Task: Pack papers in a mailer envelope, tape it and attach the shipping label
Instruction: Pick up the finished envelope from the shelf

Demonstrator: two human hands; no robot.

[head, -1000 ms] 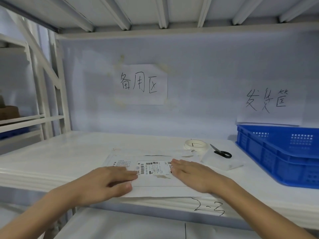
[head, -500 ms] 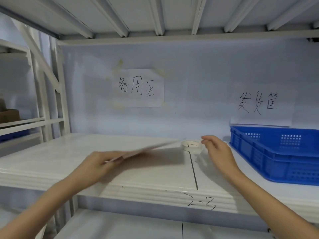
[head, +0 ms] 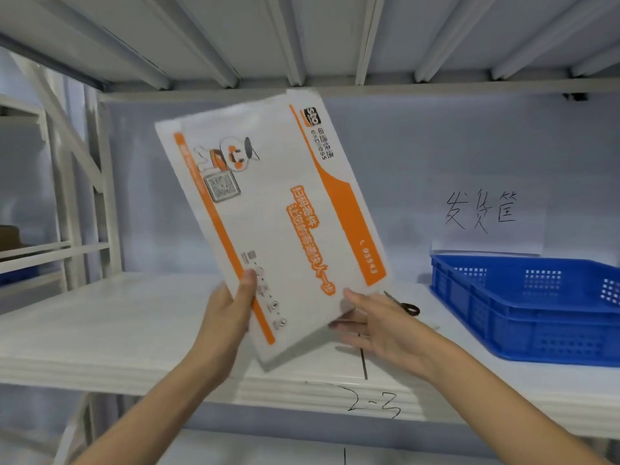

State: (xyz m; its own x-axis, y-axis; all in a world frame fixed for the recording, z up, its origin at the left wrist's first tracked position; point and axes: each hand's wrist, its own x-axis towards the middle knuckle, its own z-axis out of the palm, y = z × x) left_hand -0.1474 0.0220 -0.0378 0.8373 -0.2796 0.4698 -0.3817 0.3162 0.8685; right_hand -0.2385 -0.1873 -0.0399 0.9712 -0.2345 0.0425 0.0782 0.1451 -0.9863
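A white mailer envelope [head: 285, 203] with orange print stands nearly upright above the shelf, tilted to the left, printed side facing me. My left hand [head: 231, 317] grips its lower left edge, thumb on the front. My right hand [head: 375, 323] holds the lower right corner, thumb on the front and fingers spread behind it. The shipping label side is turned away and hidden. The tape roll is hidden behind the envelope.
The white shelf [head: 117, 330] carries black scissors [head: 407, 307] just right of my right hand. A blue plastic crate [head: 536, 307] stands at the right. A paper sign [head: 486, 216] hangs above the crate. The upper shelf's underside is close overhead.
The envelope lay flat label-up under both hands, then my left hand lifted it edge-on. Now it is raised upright with the printed side facing me, and my right hand has joined at its lower corner.
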